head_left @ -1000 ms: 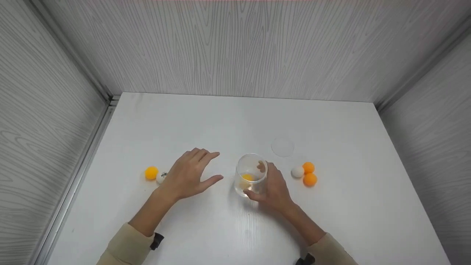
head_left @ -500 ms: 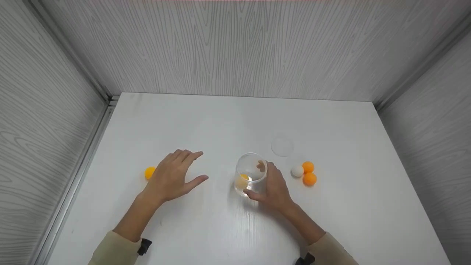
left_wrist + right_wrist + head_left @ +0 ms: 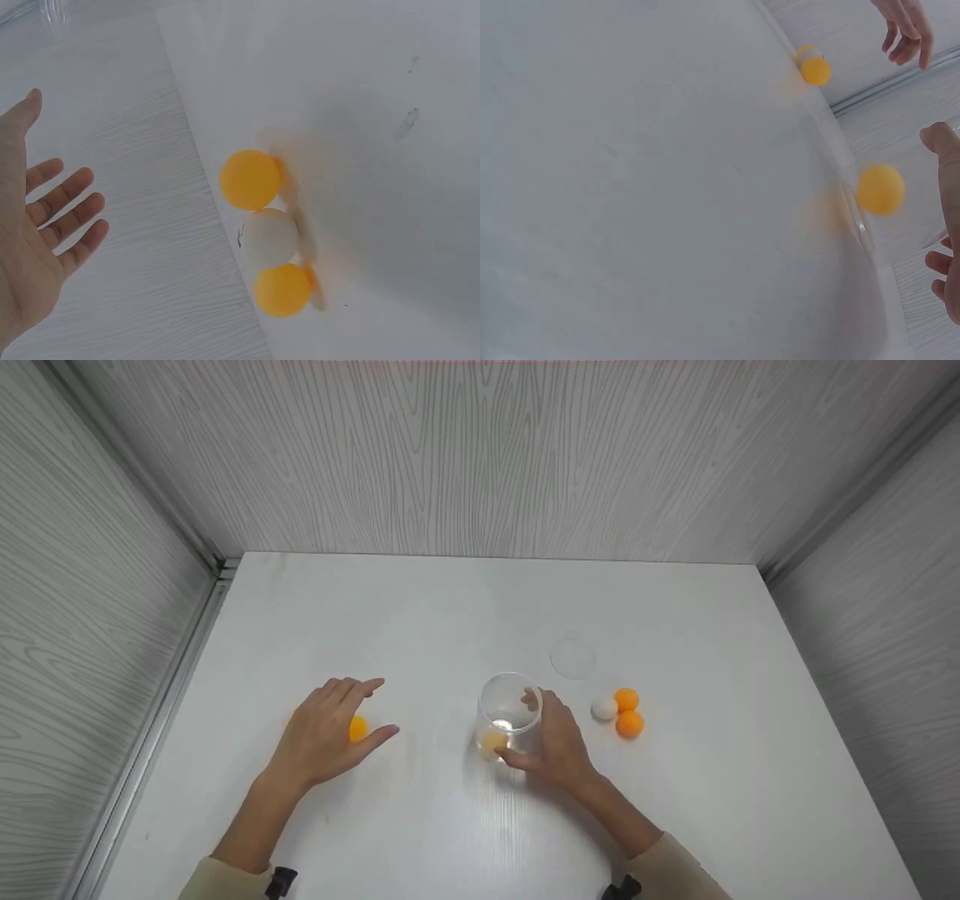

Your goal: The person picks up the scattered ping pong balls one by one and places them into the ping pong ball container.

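My right hand (image 3: 559,742) grips a clear cup (image 3: 487,718) from its right side, thumb at the front and fingers behind. Inside the cup sits one orange ping-pong ball (image 3: 880,189). On the left, my left hand (image 3: 322,735) is held over the table with thumb and fingers spread, holding nothing. Near it, in the left wrist view, a row of balls lies on the table: an orange ball (image 3: 250,180), a white ball (image 3: 270,238) with a dark print, and another orange ball (image 3: 283,290). In the head view the hand covers most of that row; one orange ball (image 3: 358,728) shows by the thumb.
Right of the cup, a white ball (image 3: 604,708) and two orange balls (image 3: 626,699) lie clustered together. A clear round disc (image 3: 573,658) lies flat behind the cup. Grey wood-grain panels (image 3: 480,457) stand around the white table (image 3: 375,607) at the back and sides.
My left hand has moved left and toward me, over the left-hand balls; an orange ball now shows by its thumb. The ball in the cup has shifted forward-left. My right hand keeps its grip.
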Demonstrator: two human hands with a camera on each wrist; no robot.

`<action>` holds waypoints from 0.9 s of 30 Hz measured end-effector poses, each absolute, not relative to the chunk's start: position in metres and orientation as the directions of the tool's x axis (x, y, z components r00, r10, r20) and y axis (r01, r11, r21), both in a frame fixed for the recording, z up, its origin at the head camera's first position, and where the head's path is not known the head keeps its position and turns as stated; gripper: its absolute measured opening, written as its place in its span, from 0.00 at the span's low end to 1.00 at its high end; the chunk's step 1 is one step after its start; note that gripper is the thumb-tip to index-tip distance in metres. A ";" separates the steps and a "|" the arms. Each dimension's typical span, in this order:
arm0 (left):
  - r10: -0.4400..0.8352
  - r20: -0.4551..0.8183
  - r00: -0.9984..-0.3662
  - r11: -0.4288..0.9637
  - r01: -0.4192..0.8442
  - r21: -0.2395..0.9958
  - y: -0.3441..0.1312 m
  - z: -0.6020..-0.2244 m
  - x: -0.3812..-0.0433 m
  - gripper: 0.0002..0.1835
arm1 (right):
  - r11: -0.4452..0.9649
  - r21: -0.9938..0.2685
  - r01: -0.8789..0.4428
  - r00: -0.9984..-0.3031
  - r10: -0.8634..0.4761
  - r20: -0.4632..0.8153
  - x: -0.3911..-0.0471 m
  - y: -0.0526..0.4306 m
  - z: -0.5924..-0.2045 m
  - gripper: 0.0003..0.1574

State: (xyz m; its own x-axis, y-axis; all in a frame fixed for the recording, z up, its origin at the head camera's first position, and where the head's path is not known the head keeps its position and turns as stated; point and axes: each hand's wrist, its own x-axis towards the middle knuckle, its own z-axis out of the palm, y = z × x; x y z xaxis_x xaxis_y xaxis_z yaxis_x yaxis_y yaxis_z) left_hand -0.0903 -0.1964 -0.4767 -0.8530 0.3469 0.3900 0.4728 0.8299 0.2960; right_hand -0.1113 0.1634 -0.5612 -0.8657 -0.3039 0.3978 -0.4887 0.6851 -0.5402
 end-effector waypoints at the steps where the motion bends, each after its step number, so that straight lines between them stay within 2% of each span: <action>1: 0.341 0.389 -0.856 0.830 0.469 0.302 -0.198 -0.478 -0.089 0.34 | 0.686 -0.538 -0.490 -0.865 -0.306 0.398 -0.112 0.163 -0.561 0.57; 20: 0.326 0.413 -0.851 0.869 0.442 0.225 -0.221 -0.510 -0.077 0.33 | 0.686 -0.549 -0.478 -0.872 -0.295 0.391 -0.111 0.162 -0.560 0.55; 27: 0.302 0.378 -0.875 0.884 0.405 0.233 -0.226 -0.518 -0.076 0.33 | 0.675 -0.576 -0.462 -0.882 -0.284 0.375 -0.111 0.163 -0.561 0.56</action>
